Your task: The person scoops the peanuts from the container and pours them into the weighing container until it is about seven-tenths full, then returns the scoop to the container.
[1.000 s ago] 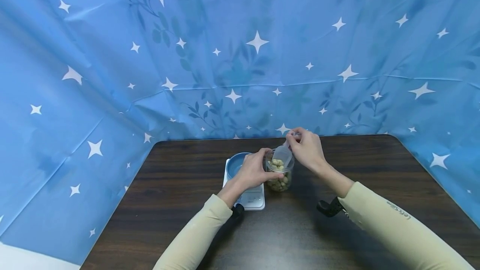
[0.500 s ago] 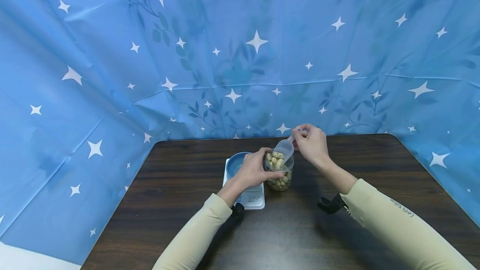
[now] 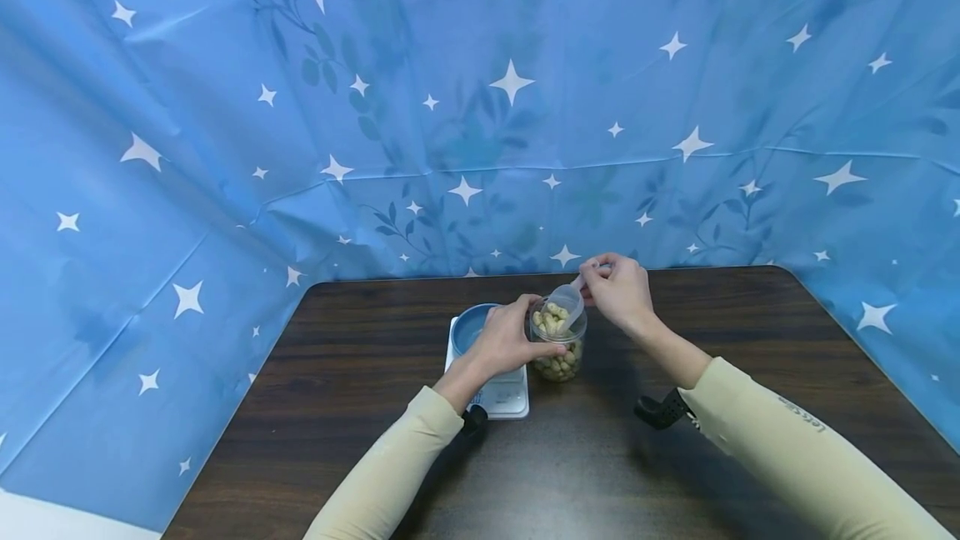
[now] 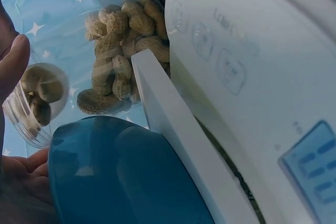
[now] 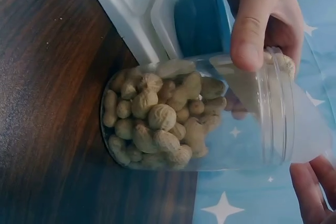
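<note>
A clear jar [image 3: 572,357] of unshelled peanuts [image 5: 157,119] stands upright on the table. My left hand [image 3: 507,337] grips it near the rim, thumb in front, as the right wrist view also shows. With fingertips together, my right hand [image 3: 621,290] pinches the handle of a translucent scoop [image 3: 572,297]. The scoop leans across the jar's mouth, and several peanuts show in its bowl in the left wrist view. Just left of the jar, partly behind my left hand, a blue bowl [image 3: 468,325] sits on a white kitchen scale [image 3: 510,401].
The dark wooden table [image 3: 360,407] ends at a blue curtain [image 3: 480,140] with white stars. The scale's display [image 4: 315,163] faces the left wrist camera; its digits are not readable. A black wrist mount [image 3: 660,412] hangs under the right forearm.
The scoop has come up from deeper in the jar and tilted over to the right, with peanuts now in it. My right hand moved slightly right. The left hand and jar stay put.
</note>
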`<state>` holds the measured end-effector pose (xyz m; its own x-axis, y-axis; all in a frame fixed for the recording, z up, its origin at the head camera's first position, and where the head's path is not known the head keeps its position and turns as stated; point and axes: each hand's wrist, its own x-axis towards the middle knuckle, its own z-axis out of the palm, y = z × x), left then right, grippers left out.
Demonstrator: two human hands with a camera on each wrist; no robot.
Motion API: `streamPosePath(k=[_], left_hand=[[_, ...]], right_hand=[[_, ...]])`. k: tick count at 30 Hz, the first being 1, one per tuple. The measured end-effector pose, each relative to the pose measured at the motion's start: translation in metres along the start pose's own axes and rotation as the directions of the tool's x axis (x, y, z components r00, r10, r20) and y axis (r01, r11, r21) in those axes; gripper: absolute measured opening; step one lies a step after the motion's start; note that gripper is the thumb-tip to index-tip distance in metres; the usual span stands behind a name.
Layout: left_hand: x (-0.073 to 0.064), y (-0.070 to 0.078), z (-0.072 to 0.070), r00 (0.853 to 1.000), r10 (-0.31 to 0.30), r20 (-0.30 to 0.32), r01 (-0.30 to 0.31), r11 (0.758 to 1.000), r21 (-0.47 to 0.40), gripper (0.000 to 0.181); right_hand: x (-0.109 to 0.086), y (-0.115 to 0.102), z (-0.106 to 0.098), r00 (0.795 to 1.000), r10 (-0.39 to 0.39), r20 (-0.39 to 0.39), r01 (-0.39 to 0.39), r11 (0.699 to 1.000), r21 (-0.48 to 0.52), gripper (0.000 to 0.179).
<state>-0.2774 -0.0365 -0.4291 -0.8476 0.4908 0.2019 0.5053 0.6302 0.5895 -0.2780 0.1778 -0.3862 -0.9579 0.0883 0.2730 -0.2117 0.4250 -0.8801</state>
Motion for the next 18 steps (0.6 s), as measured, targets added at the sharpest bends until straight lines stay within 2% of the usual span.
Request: streamPosePath(k=[8, 18], left_hand=[[-0.001, 0.001, 0.0, 1.0, -0.016, 0.009, 0.016, 1.0, 0.006, 0.083], [-0.002, 0.001, -0.002, 1.0, -0.016, 0.017, 0.016, 1.0, 0.021, 0.086]], right_hand=[[0.006, -0.001, -0.008, 0.997, 0.082, -0.011, -0.082, 0.995, 0.064, 0.029], [0.012, 0.0, -0.012, 0.991, 0.134, -0.016, -0.132, 0.986, 0.099, 0.031]])
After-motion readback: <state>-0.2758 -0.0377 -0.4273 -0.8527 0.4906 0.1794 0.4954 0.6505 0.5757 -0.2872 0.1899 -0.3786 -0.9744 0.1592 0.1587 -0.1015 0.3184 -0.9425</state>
